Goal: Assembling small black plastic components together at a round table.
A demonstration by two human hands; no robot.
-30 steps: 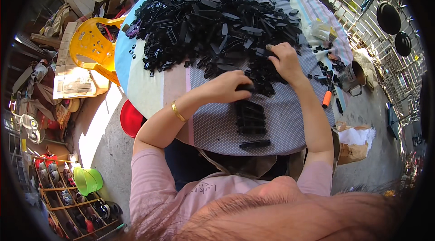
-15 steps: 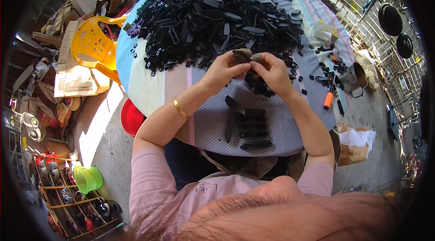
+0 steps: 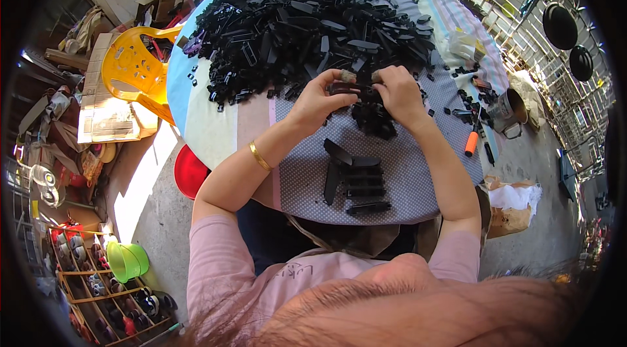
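Observation:
My left hand (image 3: 320, 95) is closed round an elongated black plastic part (image 3: 343, 88), held level above the table. Close beside it, my right hand (image 3: 400, 94) has its thumb and fingers pinched at the right end of that part; whatever lies between them is too small to make out. Both hands have greyish wraps on fingertips. Under the hands lies a small heap of little black pieces (image 3: 373, 122). Nearer to me, several long black parts (image 3: 364, 182) lie in a rough stack, with a flat black blade-shaped piece (image 3: 332, 180) at their left.
A large mound of black plastic parts (image 3: 294, 27) covers the far side of the round cloth-covered table (image 3: 307, 171). To the right are an orange-handled tool (image 3: 471, 144), a metal mug (image 3: 508, 114) and a clear plastic bag (image 3: 465, 45). A yellow chair (image 3: 130, 63) and red stool (image 3: 190, 172) stand at left.
My hands have drawn slightly apart, the right one shifting right. The black part has turned from slanted to level in my left hand. The stacked parts have not moved.

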